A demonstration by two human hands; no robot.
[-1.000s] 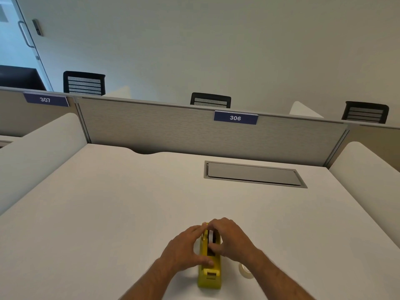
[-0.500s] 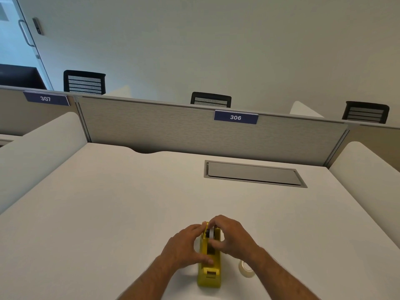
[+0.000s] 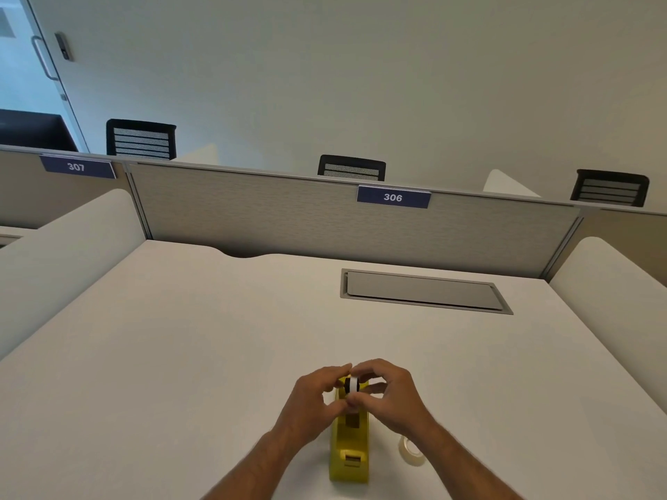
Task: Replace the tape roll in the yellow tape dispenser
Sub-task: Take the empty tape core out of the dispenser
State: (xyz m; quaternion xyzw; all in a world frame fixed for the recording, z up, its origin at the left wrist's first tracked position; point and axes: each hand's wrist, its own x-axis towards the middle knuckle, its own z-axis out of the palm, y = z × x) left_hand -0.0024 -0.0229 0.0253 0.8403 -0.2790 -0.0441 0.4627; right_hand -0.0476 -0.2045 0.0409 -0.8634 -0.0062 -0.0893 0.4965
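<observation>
The yellow tape dispenser (image 3: 349, 452) stands on the white desk (image 3: 180, 355) near its front edge, its cutter end towards me. Just above the dispenser's far end, a small roll on a black and white core (image 3: 352, 385) is pinched between my two hands. My left hand (image 3: 313, 402) grips it from the left and my right hand (image 3: 389, 395) from the right. A clear tape roll (image 3: 411, 452) lies flat on the desk to the right of the dispenser, partly hidden by my right forearm.
A grey cable hatch (image 3: 422, 292) is set into the desk at the back right. A grey partition (image 3: 252, 211) with the label 306 closes the desk's far edge, with white side dividers left and right. Black chair backs show behind it.
Both hands have risen from the dispenser's roll well, lifting the black and white core up out of the dispenser. The clear roll to the right has stayed put.
</observation>
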